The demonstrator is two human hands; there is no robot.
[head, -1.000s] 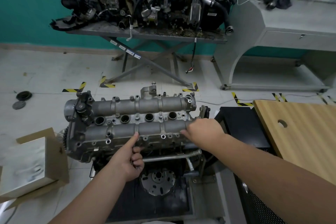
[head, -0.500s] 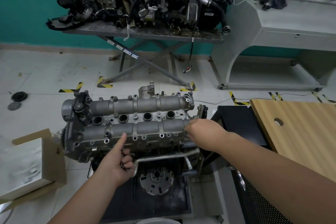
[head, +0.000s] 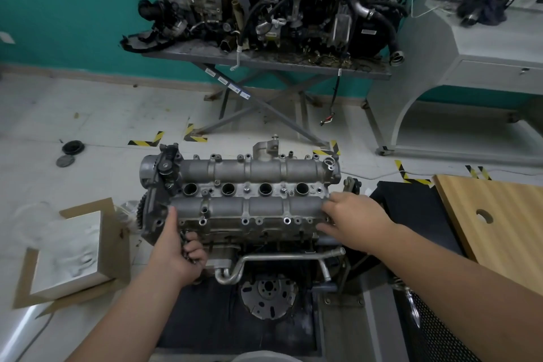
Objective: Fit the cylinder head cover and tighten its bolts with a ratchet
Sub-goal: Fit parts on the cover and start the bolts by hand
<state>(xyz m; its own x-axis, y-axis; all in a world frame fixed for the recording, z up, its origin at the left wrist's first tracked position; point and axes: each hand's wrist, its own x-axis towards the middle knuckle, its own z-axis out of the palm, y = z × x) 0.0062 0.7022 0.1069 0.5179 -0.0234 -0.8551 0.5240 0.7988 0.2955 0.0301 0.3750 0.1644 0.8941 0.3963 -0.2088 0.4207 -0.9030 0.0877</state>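
My left hand (head: 176,247) has slid left along the cylinder head cover (head: 244,194) to its sprocket end. My right hand (head: 354,220) has uncurled, fingers (head: 330,200) now spread on the cover's right end.

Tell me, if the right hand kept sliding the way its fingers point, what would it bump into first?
The right hand points left along the cylinder head cover, which its fingertips seem to touch already, so it would probably just slide along its near ridge.

an auto workshop: stripped engine (head: 244,203), another engine on a stand (head: 276,6), hazard-taped floor (head: 88,114)
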